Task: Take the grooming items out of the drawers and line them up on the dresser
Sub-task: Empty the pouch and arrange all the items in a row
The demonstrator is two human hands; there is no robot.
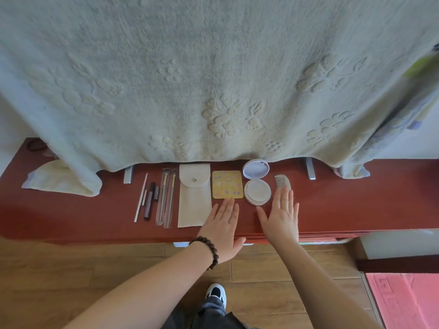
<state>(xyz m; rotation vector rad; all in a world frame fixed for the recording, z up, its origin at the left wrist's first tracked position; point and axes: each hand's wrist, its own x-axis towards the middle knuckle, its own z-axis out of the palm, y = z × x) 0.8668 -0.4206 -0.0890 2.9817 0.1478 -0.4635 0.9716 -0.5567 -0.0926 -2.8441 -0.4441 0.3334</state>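
No readable text on the dresser items.

No words, brand names, numbers or signs could be read on anything in view. The yellow square card [226, 184], lying at about 12 o'clock from the left hand [223, 231], carried only small flower and heart shapes, and the pink mat [408, 302] at 4 o'clock bore a raised geometric pattern, not letters.

Bright, soft daylight throughout; only faint shadows under the towel [213, 79]. Strong wide-angle bending at the edges, curving the worktop [356, 205]. Slightly soft focus, blurred at far right.
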